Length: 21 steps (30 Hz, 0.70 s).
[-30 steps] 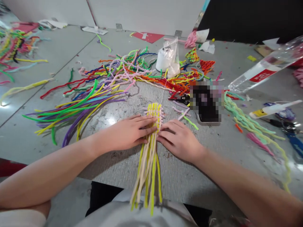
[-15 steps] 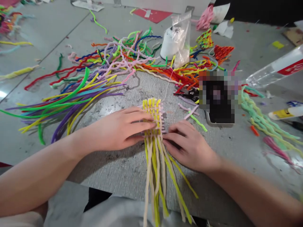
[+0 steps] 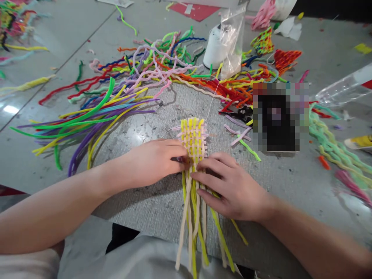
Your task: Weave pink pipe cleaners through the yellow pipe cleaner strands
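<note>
A woven strip of yellow and pale pink pipe cleaners [image 3: 194, 135] lies on the grey table in front of me. Long loose yellow and cream pipe cleaner ends [image 3: 188, 217] hang from its lower edge toward my lap. My left hand [image 3: 162, 157] is closed at the strip's lower left edge, with fingertips and thumb on the weave; the exact pinch is partly hidden. Across the tops of the loose ends, from the right, reach the spread, slightly bent fingers of my right hand [image 3: 229, 184]. They touch the strands just below the woven part.
Loose coloured pipe cleaners [image 3: 84, 116] lie left and behind. A white conical container [image 3: 212, 52] stands behind a clear plastic bag [image 3: 231, 50]. Black-handled pliers [image 3: 240, 112] lie beside a pixelated dark phone-like object [image 3: 277, 128]. A clear bottle [image 3: 340, 91] is at right.
My right hand has moved left from the strip's edge onto the loose strands, its fingers spreading. My left hand has drawn down off the weave's face to its lower left edge. The view has shifted slightly.
</note>
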Each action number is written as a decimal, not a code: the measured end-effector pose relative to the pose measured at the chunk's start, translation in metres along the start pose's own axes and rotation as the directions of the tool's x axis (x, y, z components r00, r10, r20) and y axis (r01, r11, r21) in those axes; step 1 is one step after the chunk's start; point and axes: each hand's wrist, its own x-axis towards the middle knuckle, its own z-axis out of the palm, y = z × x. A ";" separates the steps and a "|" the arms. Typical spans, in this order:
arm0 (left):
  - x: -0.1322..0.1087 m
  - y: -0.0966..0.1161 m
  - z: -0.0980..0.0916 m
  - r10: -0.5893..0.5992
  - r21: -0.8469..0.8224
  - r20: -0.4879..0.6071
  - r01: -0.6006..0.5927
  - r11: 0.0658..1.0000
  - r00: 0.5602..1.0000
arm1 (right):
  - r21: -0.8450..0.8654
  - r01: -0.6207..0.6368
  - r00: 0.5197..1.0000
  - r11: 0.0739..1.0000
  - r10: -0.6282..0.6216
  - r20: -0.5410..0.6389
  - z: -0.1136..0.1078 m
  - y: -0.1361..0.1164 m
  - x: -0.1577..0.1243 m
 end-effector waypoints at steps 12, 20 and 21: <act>0.001 0.008 -0.008 0.063 0.126 0.009 -0.064 0.990 0.998 | -0.166 0.017 0.995 0.986 0.000 0.104 -0.003 -0.005 -0.001; -0.004 0.019 -0.005 0.034 0.161 0.072 -0.046 0.986 0.997 | -0.018 0.014 0.999 1.000 -0.013 0.031 0.001 0.006 -0.006; -0.004 0.019 -0.004 0.032 0.148 0.068 -0.042 0.988 0.997 | -0.004 0.011 1.000 1.000 -0.011 0.025 0.002 0.007 -0.007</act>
